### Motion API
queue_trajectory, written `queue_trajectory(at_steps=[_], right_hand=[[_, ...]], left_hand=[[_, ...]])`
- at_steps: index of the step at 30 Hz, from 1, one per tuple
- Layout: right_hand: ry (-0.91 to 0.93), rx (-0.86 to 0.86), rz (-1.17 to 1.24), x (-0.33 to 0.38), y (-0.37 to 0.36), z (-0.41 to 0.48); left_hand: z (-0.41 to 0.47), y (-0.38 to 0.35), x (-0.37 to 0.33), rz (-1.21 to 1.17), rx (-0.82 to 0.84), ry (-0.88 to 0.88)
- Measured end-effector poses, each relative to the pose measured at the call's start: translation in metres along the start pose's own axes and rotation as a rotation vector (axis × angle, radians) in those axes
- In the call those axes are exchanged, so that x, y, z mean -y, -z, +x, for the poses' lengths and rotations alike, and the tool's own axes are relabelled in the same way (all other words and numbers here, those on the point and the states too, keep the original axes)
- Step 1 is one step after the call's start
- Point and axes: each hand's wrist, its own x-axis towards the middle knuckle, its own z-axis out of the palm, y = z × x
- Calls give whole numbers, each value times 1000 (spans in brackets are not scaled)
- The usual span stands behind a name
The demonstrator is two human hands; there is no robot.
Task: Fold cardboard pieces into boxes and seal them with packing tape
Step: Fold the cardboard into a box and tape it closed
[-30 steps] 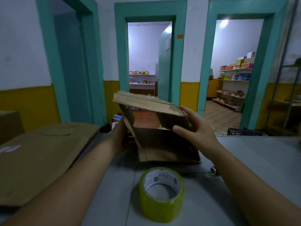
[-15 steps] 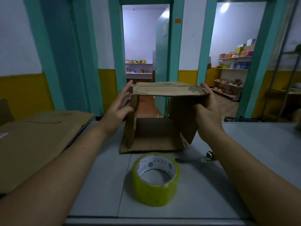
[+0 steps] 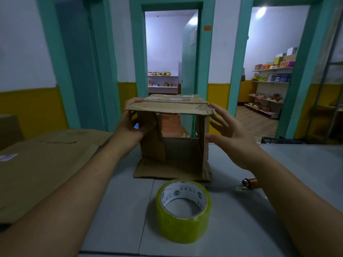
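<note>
While the left hand (image 3: 136,127) grips the cardboard box (image 3: 182,156) at mid-frame, seemingly to square it, the right hand (image 3: 230,135) hovers open-fingered beside it, tape roll (image 3: 182,210) ready below.

Our left grip (image 3: 133,127) holds the top-left corner of the cardboard box (image 3: 170,107), which lies open toward us on the counter (image 3: 120,210). Our right grip (image 3: 232,138) hovers, fingers spread, just beside its right wall. A yellow tape roll (image 3: 181,229) stands near its front.

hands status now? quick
Left hand: grips the cardboard box at its left wall.
Right hand: open, fingers spread beside the box's right side, holding nothing.
</note>
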Motion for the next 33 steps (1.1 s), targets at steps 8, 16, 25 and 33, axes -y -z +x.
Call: queue_trajectory(at_steps=[8,16,25,33], right_hand=[[214,-320,-432,-9,-6,3],[234,-352,-416,-15,-1,7],[176,-166,-201,-7,6,1],[108,-174,-216,-6,7,0]], left_hand=[[1,-13,0,179,3,-227],[4,-14,4,175,28,-252],[-1,-6,-4,133,129,-172],[1,4,-4,-20,124,-72]])
